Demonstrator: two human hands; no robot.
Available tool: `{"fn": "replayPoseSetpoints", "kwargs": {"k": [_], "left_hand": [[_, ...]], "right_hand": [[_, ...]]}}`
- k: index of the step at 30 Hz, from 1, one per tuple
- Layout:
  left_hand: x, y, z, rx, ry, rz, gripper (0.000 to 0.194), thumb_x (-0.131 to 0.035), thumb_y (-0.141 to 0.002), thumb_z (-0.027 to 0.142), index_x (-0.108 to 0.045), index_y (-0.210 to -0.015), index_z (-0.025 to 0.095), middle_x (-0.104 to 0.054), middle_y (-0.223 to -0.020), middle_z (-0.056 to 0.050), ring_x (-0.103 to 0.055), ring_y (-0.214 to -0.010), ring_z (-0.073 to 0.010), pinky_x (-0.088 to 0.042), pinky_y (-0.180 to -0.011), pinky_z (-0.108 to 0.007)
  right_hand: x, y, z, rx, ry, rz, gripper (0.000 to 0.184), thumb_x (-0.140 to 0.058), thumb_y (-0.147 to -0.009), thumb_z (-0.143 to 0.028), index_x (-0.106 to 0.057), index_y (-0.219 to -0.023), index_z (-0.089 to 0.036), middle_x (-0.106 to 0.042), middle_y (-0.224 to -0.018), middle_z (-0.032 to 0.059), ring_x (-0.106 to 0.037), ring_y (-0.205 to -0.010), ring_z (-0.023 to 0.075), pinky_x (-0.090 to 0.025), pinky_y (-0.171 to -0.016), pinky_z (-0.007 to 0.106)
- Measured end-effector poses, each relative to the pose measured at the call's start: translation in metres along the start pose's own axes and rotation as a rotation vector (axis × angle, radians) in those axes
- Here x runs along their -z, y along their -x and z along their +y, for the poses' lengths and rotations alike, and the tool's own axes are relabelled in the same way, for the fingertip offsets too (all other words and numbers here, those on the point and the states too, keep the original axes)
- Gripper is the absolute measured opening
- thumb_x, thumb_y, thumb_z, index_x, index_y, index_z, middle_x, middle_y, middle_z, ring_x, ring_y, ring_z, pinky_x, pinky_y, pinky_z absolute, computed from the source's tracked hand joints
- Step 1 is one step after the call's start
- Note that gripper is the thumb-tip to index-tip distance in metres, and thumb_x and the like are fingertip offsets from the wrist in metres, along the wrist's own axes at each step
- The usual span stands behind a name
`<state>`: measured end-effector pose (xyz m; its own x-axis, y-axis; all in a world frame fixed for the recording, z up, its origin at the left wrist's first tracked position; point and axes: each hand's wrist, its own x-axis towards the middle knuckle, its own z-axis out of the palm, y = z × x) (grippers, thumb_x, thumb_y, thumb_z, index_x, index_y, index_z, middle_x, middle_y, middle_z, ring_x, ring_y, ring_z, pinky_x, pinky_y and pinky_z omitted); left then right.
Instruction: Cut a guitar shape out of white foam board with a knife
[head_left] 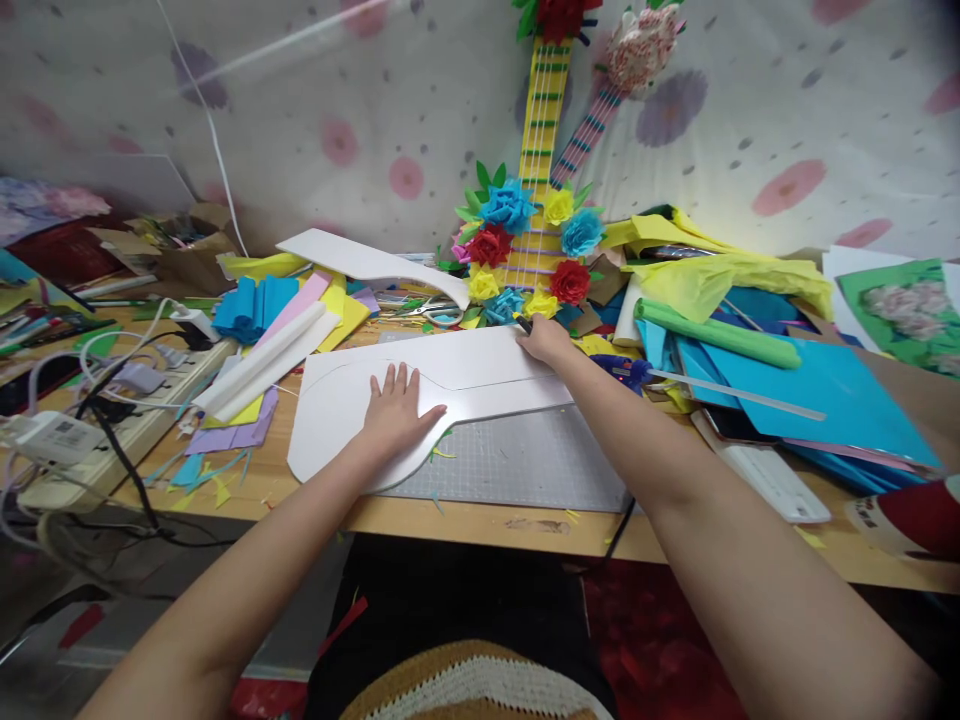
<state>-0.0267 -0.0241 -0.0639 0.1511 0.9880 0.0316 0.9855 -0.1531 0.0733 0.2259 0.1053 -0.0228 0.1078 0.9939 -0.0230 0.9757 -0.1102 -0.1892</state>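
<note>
A white foam board with one curved, guitar-like edge lies partly on a grey cutting mat. A thin dark line is drawn along it, curving at the left and running straight to the right. My left hand presses flat on the wide left part, fingers spread. At the far edge of the narrow right part, my right hand is closed around a slim black tool with a yellow end; the fingers hide most of it. Scissors lie behind the board.
A paper-flower guitar leans against the wall behind. A white cut piece rests at the back. Left are a power strip with cables and crepe paper; right are a glue gun and blue sheets.
</note>
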Motion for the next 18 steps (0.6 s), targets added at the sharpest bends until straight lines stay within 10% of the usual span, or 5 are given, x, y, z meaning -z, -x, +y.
{"fn": "replayPoseSetpoints", "kwargs": {"k": [11, 18], "left_hand": [[0.017, -0.009, -0.007, 0.046, 0.138, 0.086, 0.055, -0.026, -0.090, 0.047, -0.049, -0.129, 0.014, -0.049, -0.136, -0.010, -0.044, -0.125, -0.0245, -0.035, -0.104, -0.040], [0.011, -0.023, -0.033, 0.053, 0.046, 0.050, 0.060, -0.032, -0.088, 0.042, -0.039, -0.135, 0.004, -0.032, -0.146, -0.017, -0.025, -0.137, -0.0273, -0.019, -0.112, -0.044]], "right_hand": [[-0.009, 0.038, -0.021, 0.188, -0.057, 0.124, 0.039, -0.044, -0.087, -0.038, -0.048, -0.117, -0.013, -0.051, -0.119, 0.0183, -0.055, -0.103, 0.0278, -0.041, -0.086, 0.037], [-0.004, 0.062, -0.056, 0.511, -0.133, -0.182, 0.030, -0.051, -0.084, -0.038, -0.052, -0.107, -0.019, -0.065, -0.102, 0.0084, -0.058, -0.090, 0.0203, -0.039, -0.073, 0.026]]}}
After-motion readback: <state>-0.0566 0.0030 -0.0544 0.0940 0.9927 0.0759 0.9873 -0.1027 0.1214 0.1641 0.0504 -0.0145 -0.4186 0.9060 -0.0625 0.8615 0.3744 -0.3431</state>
